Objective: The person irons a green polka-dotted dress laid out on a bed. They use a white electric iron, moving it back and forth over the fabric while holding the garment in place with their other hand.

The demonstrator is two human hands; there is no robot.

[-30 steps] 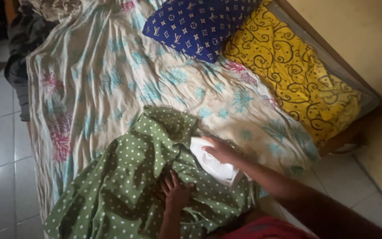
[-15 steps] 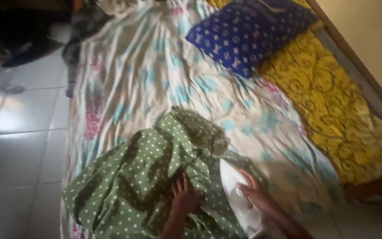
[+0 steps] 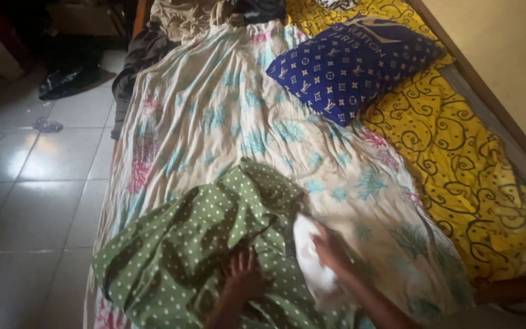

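Note:
A green cloth with white polka dots (image 3: 202,244) lies crumpled on the near end of a bed. My left hand (image 3: 243,279) rests flat on it with fingers spread. My right hand (image 3: 331,248) is blurred and lies on a white piece of fabric (image 3: 312,265) that shows at the green cloth's right edge. Whether its fingers grip the white fabric is not clear. Under both lies a cream sheet with teal and pink flower prints (image 3: 226,128).
A dark blue patterned pillow (image 3: 348,67) sits at the far right on a yellow swirl-patterned sheet (image 3: 464,164). A wooden bed frame and beige wall run along the right. Dark clothes (image 3: 135,67) hang off the far left corner. White floor tiles (image 3: 38,183) lie to the left.
The view has tilted and shifted, showing more floor on the left. My right hand has slid over the white fabric; my left hand stays on the green cloth.

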